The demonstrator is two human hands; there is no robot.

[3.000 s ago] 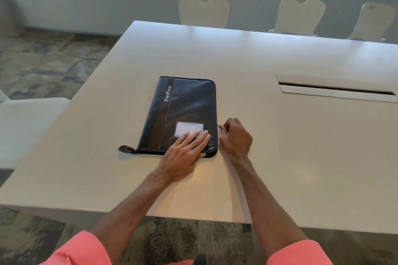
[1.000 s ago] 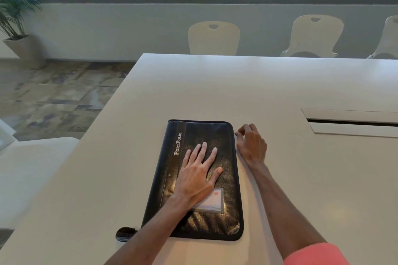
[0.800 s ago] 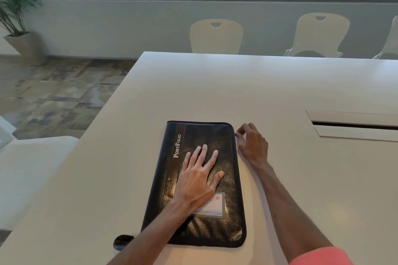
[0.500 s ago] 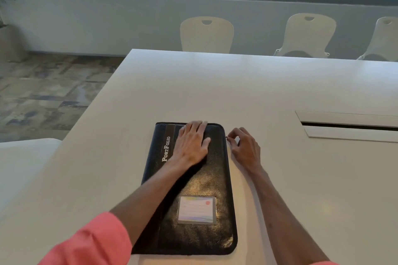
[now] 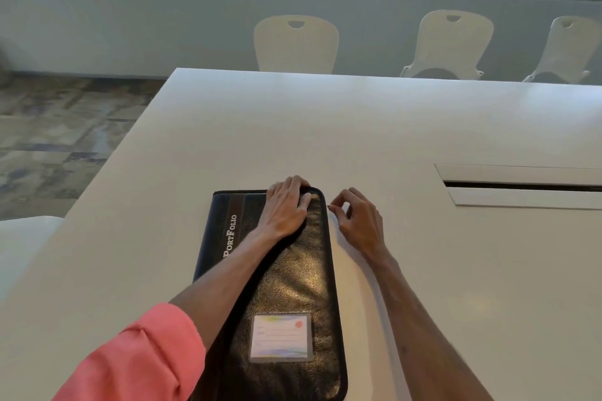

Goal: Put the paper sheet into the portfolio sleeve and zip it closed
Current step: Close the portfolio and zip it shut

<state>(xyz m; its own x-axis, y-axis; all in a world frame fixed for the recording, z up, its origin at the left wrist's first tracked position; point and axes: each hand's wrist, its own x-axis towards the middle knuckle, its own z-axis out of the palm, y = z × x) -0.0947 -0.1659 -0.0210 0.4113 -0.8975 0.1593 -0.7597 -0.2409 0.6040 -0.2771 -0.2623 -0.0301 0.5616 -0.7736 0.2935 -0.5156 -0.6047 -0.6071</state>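
My left hand [image 5: 286, 205] presses flat on the portfolio [image 5: 293, 277] lying on the table [image 5: 423, 270]; my right hand [image 5: 358, 221] pinches the zipper pull [image 5: 328, 206] near the far corner. Paper unseen, presumably inside; zipping looks nearly finished.

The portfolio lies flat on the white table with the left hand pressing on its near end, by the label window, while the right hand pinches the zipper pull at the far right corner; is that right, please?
Not quite. In the head view the left hand presses on the far end of the portfolio, well away from the label window at the near end. The rest holds: it lies flat on the white table, and the right hand pinches the zipper pull at the far right corner.
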